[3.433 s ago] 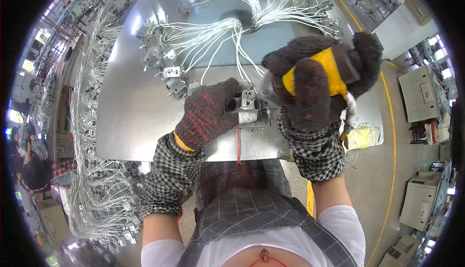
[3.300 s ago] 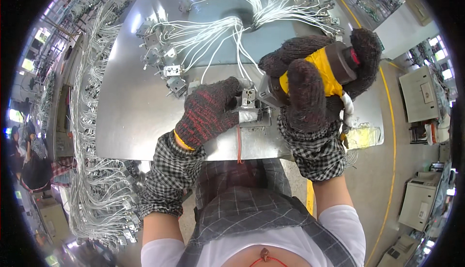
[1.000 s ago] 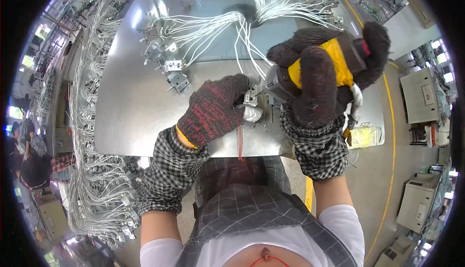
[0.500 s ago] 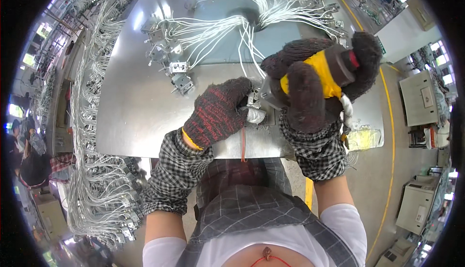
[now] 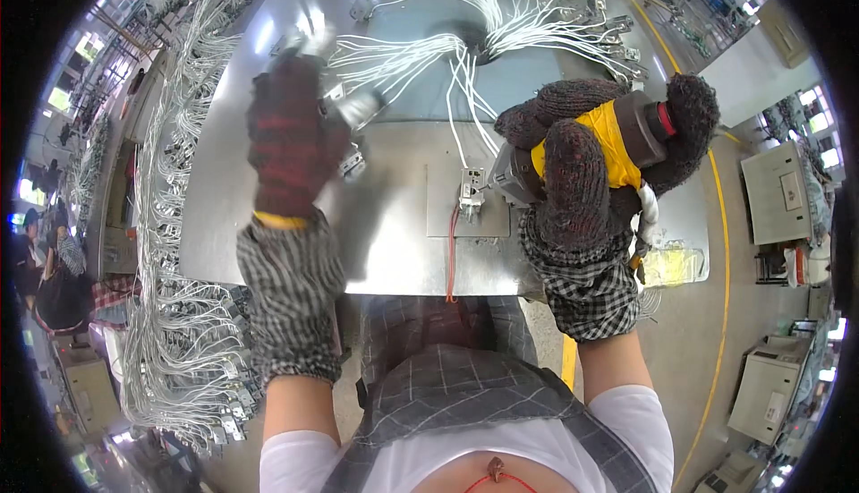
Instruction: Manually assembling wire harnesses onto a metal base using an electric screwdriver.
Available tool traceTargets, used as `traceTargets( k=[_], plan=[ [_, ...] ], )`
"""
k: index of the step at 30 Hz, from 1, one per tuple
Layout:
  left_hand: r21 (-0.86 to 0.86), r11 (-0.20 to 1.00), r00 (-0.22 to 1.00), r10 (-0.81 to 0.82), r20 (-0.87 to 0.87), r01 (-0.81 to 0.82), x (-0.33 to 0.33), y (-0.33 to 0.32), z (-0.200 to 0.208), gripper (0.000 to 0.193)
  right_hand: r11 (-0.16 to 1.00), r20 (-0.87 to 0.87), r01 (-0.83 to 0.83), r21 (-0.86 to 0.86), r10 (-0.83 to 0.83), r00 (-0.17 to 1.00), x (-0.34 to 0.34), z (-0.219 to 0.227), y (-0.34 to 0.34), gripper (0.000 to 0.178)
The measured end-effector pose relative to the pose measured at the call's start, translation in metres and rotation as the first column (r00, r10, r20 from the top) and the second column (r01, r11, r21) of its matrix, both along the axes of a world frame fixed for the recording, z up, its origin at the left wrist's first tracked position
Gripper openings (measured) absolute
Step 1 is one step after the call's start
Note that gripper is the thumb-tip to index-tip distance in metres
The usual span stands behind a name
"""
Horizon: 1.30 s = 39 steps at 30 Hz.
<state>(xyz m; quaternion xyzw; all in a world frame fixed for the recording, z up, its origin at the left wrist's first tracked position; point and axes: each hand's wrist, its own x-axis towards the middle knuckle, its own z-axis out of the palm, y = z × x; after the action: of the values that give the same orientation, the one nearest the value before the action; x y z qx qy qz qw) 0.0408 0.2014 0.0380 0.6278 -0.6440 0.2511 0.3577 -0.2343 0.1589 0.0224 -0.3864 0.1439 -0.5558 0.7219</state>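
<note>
Left hand [image 5: 293,140], red-flecked dark knit glove, blurred at 10 o'clock of the centre box, thumb and fingers apart over silver metal boxes [image 5: 354,164]; contact can't be told. Red cord [image 5: 451,260] at 6 o'clock. Small silver metal box [image 5: 472,189], dark holes in its face, on bench [image 5: 215,242], bench middle. Right hand [image 5: 577,175], 2 o'clock, dark knit glove, clamped round black cylindrical tool [image 5: 612,140]: yellow wrap, red-ringed end, grey nose just beside box.

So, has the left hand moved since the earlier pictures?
Yes: against the table, the left hand moved forward and left, away from the red cord.
</note>
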Motion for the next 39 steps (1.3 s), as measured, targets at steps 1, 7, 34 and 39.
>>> traceTargets(
  k=[1, 7, 34, 39],
  plan=[
    [0.092, 0.996, 1.0, 0.019, 0.01, -0.019, 0.01, 0.001, -0.006, 0.062, 0.993, 0.07, -0.066, 0.102, 0.059, 0.996, -0.001, 0.004, 0.001, 0.046],
    [0.361, 0.932, 1.0, -0.007, -0.031, 0.018, 0.022, 0.011, -0.031, 0.053, 0.969, -0.098, 0.22, -0.111, -0.231, 0.968, 0.011, 0.022, 0.003, 0.048],
    [0.324, 0.624, 0.591, -0.282, -0.756, 0.712, -0.078, 0.02, -0.041, 0.063, 0.78, 0.069, 0.478, -0.405, -0.495, 0.866, 0.002, 0.027, -0.018, 0.081],
    [0.476, 0.633, 0.729, -0.215, -0.65, 0.611, -0.066, 0.018, -0.038, 0.071, 0.674, 0.094, 0.448, -0.588, -0.493, 0.865, 0.013, 0.027, -0.013, 0.081]
  ],
)
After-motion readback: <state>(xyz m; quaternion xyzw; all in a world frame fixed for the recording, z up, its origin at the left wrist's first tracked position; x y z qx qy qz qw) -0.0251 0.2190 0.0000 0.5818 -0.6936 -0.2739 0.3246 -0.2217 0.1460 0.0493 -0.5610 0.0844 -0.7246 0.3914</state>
